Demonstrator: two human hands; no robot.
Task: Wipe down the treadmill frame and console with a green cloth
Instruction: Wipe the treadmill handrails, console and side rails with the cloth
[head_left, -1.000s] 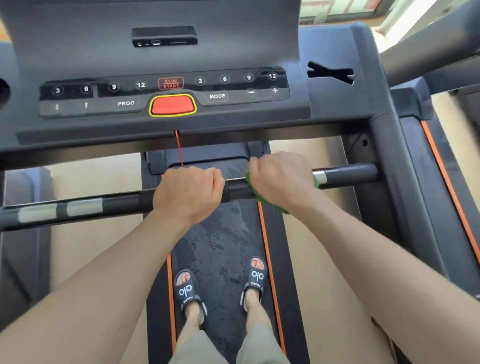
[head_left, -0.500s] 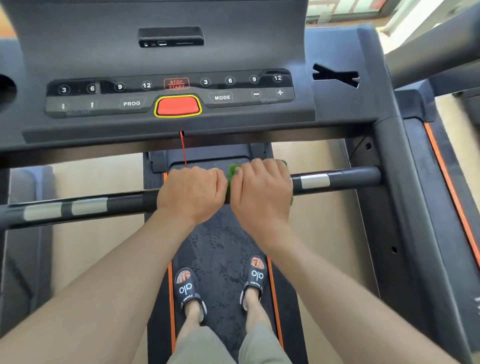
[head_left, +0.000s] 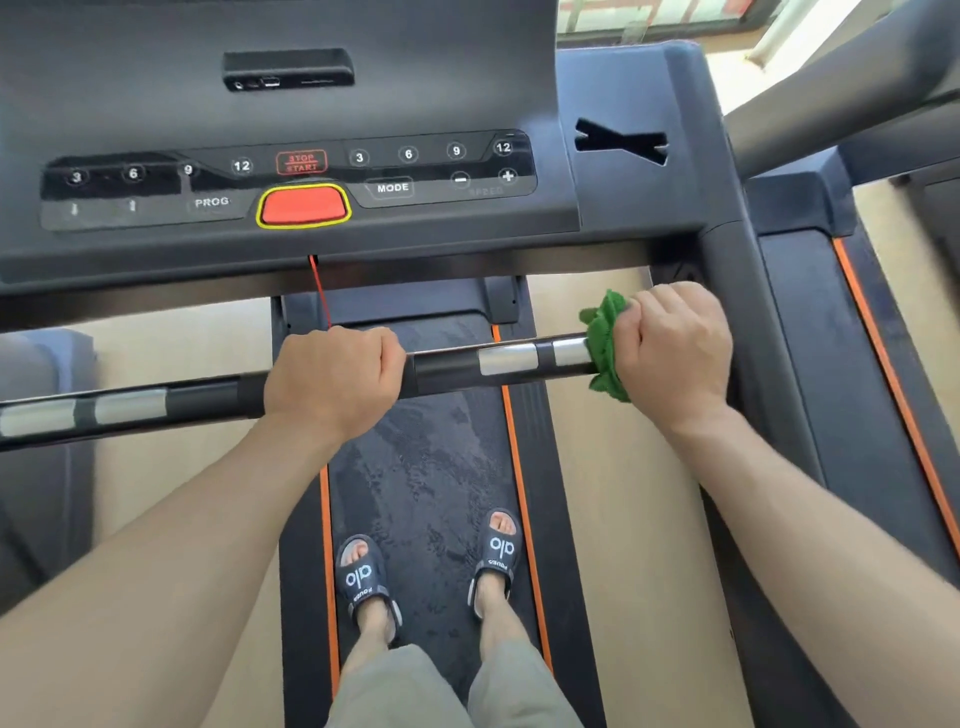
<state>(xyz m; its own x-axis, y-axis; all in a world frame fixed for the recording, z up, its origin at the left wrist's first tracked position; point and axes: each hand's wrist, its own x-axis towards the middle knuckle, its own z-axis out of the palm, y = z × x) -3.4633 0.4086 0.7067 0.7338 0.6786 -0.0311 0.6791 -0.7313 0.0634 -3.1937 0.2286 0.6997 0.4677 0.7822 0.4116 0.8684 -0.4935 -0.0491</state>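
A black handlebar (head_left: 457, 366) with silver sensor patches runs across the treadmill in front of me. My left hand (head_left: 332, 376) grips the bar near its middle. My right hand (head_left: 672, 345) is wrapped around the bar's right end, close to the grey upright (head_left: 748, 322), with the green cloth (head_left: 605, 343) pressed between palm and bar. Folds of the cloth stick out to the left of my fist. Above sits the dark grey console (head_left: 291, 104) with its button panel and a red stop button (head_left: 304, 206).
A red safety cord (head_left: 319, 291) hangs from the console down behind my left hand. My feet in black slides stand on the black belt (head_left: 431, 467) between orange stripes. A second treadmill (head_left: 883, 364) stands close on the right, and a grey bulk at far left.
My right hand with the cloth has slid along the bar from beside my left hand to the bar's right end. The left hand has kept its grip.
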